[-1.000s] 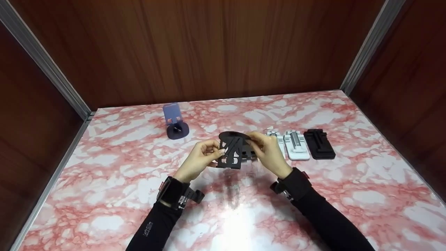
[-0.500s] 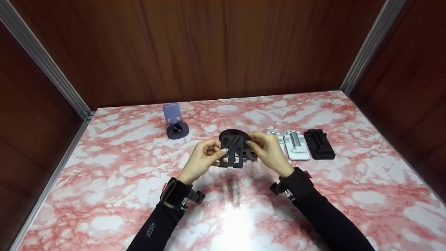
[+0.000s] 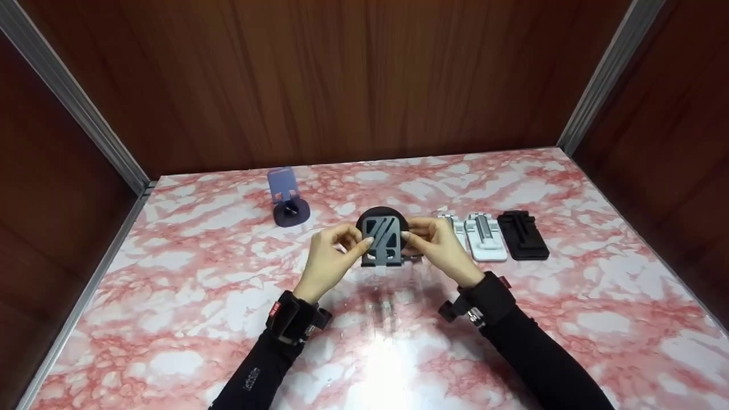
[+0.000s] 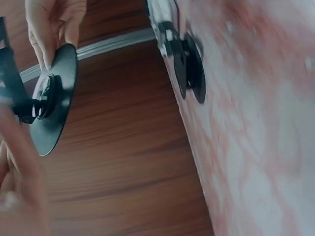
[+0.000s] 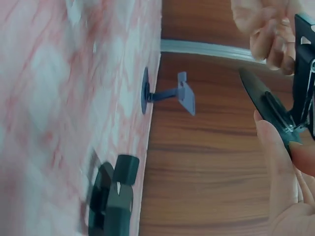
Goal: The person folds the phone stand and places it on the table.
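Above the table, both hands hold a black phone stand (image 3: 381,242) with a cut-out plate. In the head view the plate faces up at me, overlapping the stand's round base (image 3: 382,211). My left hand (image 3: 332,257) pinches the plate's left edge, thumb on its front. My right hand (image 3: 438,246) grips the right side, thumb at the plate's edge. From the right wrist, the right fingers lie along the round disc (image 5: 257,96), with the hinge beside it. The left wrist view shows the disc's hinge side (image 4: 58,98), the left hand blurred below.
A purple phone stand (image 3: 283,185) is unfolded at the back left. On the right lie a white folded stand (image 3: 485,239), a black folded one (image 3: 523,236) and another white one (image 3: 459,236), partly hidden by the right hand. Another black stand (image 4: 189,69) sits on the table behind the hands.
The held stand has turned so its plate faces up toward the head camera and looks lighter. The round disc has tipped up behind it. Right thumb now lies at the plate's edge.
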A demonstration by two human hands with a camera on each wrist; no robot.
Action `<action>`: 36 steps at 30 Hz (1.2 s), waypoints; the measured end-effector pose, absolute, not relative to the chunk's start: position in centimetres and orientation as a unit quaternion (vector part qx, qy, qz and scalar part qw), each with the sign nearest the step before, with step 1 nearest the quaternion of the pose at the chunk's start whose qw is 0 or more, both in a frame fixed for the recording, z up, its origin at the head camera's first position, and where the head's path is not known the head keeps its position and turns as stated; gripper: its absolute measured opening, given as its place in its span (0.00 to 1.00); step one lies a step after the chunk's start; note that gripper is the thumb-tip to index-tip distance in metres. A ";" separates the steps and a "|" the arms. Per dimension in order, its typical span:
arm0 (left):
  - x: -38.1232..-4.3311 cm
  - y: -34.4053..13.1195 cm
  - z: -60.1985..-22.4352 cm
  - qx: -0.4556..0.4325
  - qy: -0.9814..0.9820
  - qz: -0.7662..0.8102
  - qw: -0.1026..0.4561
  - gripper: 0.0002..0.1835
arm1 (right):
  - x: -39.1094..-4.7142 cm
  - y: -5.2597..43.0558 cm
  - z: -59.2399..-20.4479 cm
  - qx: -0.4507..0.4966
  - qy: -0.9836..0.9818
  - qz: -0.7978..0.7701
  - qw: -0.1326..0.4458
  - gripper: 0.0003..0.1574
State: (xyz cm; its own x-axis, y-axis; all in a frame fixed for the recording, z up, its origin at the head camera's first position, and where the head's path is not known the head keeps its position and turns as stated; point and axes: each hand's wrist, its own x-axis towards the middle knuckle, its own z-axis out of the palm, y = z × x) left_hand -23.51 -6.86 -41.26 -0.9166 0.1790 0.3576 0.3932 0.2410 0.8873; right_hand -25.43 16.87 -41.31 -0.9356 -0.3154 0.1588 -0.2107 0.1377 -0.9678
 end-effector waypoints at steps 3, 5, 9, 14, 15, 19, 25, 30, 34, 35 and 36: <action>-23.7 -6.9 -41.5 -0.171 -0.800 -0.554 0.154 0.12 | -25.5 16.8 -41.6 -0.175 0.732 -0.656 0.065 0.24; -23.9 -6.9 -41.7 -0.168 -0.801 -0.554 0.150 0.18 | -25.6 16.8 -41.8 -0.169 0.720 -0.669 0.078 0.25; -24.1 -7.0 -41.9 -0.148 -0.786 -0.597 0.063 0.28 | -25.7 16.9 -42.1 -0.157 0.696 -0.693 0.100 0.26; -24.4 -6.9 -42.0 -0.113 -0.738 -0.666 -0.009 0.26 | -25.7 16.7 -42.2 -0.136 0.681 -0.710 0.119 0.21; -24.4 -6.9 -42.0 -0.110 -0.732 -0.673 -0.009 0.26 | -25.7 16.6 -42.2 -0.129 0.680 -0.711 0.122 0.21; -24.3 -6.8 -42.0 -0.114 -0.741 -0.661 0.020 0.27 | -25.5 16.7 -42.0 -0.112 0.695 -0.698 0.131 0.29; -24.0 -6.6 -41.8 -0.119 -0.753 -0.645 0.047 0.26 | -25.4 16.8 -41.8 -0.129 0.688 -0.698 0.151 0.32; -23.9 -6.5 -41.7 -0.110 -0.753 -0.647 0.044 0.26 | -25.3 16.8 -41.5 -0.145 0.669 -0.711 0.161 0.29; -23.9 -6.5 -41.7 -0.111 -0.749 -0.652 0.037 0.27 | -25.2 16.8 -41.4 -0.146 0.663 -0.716 0.163 0.32; -23.9 -6.5 -41.7 -0.112 -0.747 -0.655 0.034 0.27 | -25.2 16.8 -41.4 -0.144 0.664 -0.715 0.163 0.32; -23.9 -6.5 -41.7 -0.111 -0.744 -0.658 0.030 0.27 | -25.2 16.8 -41.4 -0.143 0.665 -0.715 0.163 0.32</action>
State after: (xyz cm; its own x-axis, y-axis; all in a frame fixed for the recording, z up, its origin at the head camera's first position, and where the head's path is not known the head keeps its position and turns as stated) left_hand -23.93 -6.50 -41.67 -0.9734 0.1257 0.1916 0.2055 0.1091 0.9726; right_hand -25.21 16.79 -41.44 -0.9063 -0.4225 -0.0125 0.0432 -0.0630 -0.9971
